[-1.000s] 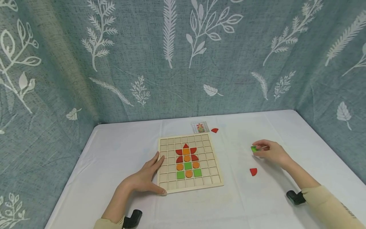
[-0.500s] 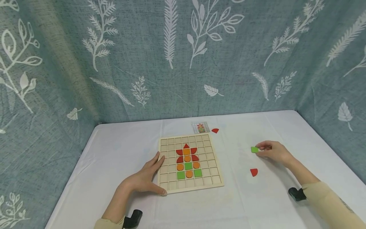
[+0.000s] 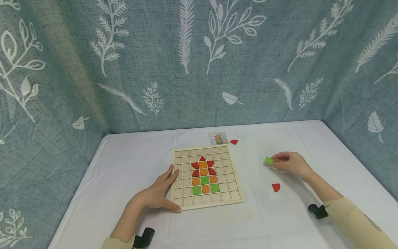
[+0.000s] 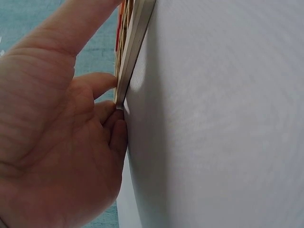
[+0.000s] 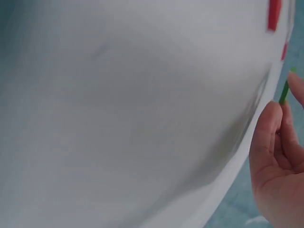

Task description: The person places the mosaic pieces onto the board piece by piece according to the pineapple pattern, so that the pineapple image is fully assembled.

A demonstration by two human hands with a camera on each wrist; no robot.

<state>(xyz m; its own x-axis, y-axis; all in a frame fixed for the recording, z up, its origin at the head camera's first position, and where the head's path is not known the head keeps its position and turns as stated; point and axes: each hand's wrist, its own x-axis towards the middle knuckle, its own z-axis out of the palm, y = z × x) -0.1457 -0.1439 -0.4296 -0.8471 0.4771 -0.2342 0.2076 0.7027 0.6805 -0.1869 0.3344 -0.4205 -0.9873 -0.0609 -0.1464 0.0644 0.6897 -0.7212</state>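
Observation:
My right hand [image 3: 289,164] pinches a green square tile [image 3: 268,160] between thumb and fingertips, over the right part of the table. The right wrist view shows the green tile [image 5: 284,91] edge-on in those fingers. My left hand [image 3: 158,192] lies spread along the left edge of a wooden grid board [image 3: 230,178], thumb at its near left corner. On the board, red, orange and green pieces form a figure, topped by a red triangle [image 3: 202,158] above an orange square [image 3: 202,165]. In the left wrist view, fingers [image 4: 102,84] touch the board's side.
A small pattern card [image 3: 218,138] lies behind the board, with a red quarter-circle piece [image 3: 234,141] beside it. Another red quarter-circle piece [image 3: 276,187] lies on the white tablecloth [image 3: 236,224] nearer my right forearm. A patterned curtain [image 3: 192,97] stands behind the table.
My right hand has taken up the green square tile and moved it left, toward the board. The left hand and the board have stayed in place.

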